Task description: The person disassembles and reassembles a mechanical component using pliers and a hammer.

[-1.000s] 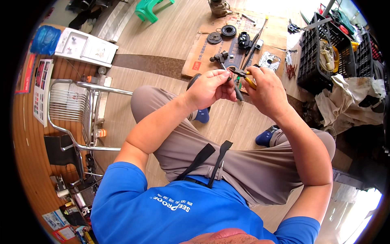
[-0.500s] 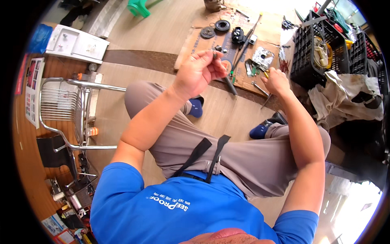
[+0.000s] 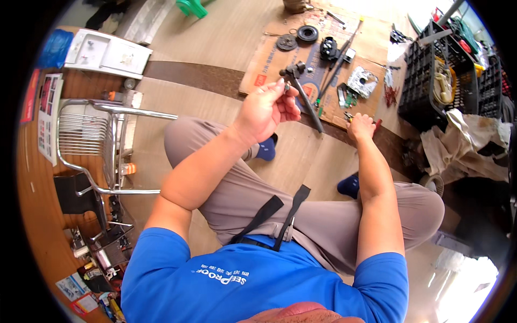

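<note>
My left hand (image 3: 265, 112) is raised over the near edge of the cardboard, thumb and index finger pinched on a small dark metal part (image 3: 287, 88); its other fingers curl loosely. Just beyond it lies a hammer (image 3: 308, 101) with a dark handle. At the cardboard's near right edge, my right hand (image 3: 361, 128) is closed palm-down around a red-handled tool (image 3: 378, 124), perhaps pliers. Its dark metal end (image 3: 348, 116) pokes out on the left, and the fingers hide the middle. A silvery metal housing (image 3: 363, 82) lies beyond this hand.
On the cardboard (image 3: 269, 40) sit a black ring (image 3: 307, 34), a round grey disc (image 3: 286, 42), a black motor-like part (image 3: 328, 48) and long rods. Black crates (image 3: 414, 86) stand right, with a pale cloth (image 3: 458, 137) near them. At left is a metal-framed chair (image 3: 81, 134).
My right hand has moved nearer and leftward, and the red-handled tool now shows in it. The left hand still pinches the small part. The view has shifted, revealing more of the hammer.
</note>
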The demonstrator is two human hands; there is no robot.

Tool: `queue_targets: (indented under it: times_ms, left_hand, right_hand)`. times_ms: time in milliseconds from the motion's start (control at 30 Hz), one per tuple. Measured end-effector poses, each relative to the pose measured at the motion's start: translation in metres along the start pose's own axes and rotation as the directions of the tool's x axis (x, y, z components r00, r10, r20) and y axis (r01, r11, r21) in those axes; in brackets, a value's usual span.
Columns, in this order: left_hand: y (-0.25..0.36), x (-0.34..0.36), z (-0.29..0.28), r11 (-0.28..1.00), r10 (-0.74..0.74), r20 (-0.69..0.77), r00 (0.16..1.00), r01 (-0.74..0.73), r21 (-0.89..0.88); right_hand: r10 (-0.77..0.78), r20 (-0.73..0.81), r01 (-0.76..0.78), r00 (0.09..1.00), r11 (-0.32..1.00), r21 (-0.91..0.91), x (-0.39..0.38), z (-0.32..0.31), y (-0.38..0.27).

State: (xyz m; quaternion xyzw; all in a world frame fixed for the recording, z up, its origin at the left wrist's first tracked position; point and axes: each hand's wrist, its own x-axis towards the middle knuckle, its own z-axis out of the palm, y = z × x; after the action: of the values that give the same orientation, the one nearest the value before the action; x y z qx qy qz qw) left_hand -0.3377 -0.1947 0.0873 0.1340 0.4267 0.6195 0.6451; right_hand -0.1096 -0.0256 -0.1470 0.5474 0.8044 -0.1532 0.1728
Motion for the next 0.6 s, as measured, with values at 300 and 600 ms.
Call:
queue_targets:
  times_ms: [300, 600]
  left_hand:
    - [-0.001, 0.001, -0.015, 0.999, 0.028, -0.143, 0.989, -0.023, 0.035]
    - [-0.001, 0.003, -0.009, 0.996, 0.095, -0.105, 0.990, -0.094, 0.015]
  right_hand:
    - [0.034, -0.077, -0.040, 0.996, 0.996, -0.085, 0.020, 0.002, -0.022]
    - [-0.479, -0.156, 0.322, 0.864, 0.288, 0.902, 0.007, -0.095, -0.118]
